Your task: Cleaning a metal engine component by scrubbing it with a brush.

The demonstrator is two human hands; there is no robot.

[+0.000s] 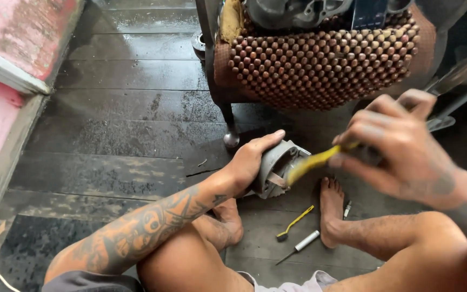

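Two hands at work, left hand (252, 162) clasping grey metal housing (277, 168); right hand (404, 146) gripping blurred yellow brush (312, 162), bristles indistinct

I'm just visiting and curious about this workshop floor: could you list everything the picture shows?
Metal part: one, grey, round and hollow, held above the floor.
Brush: one, yellow, its tip at the metal part.
Small brush: one, yellow-handled, on the floor between the feet.
Screwdriver-like tool: one, pale handle, beside it.
Beaded seat cover: one, brown, on a chair behind.
Floor planks: dark, wet-looking.
Wall: pink, left.
Left hand: grips the metal part.
Right hand: holds the brush.
Bare feet: two.
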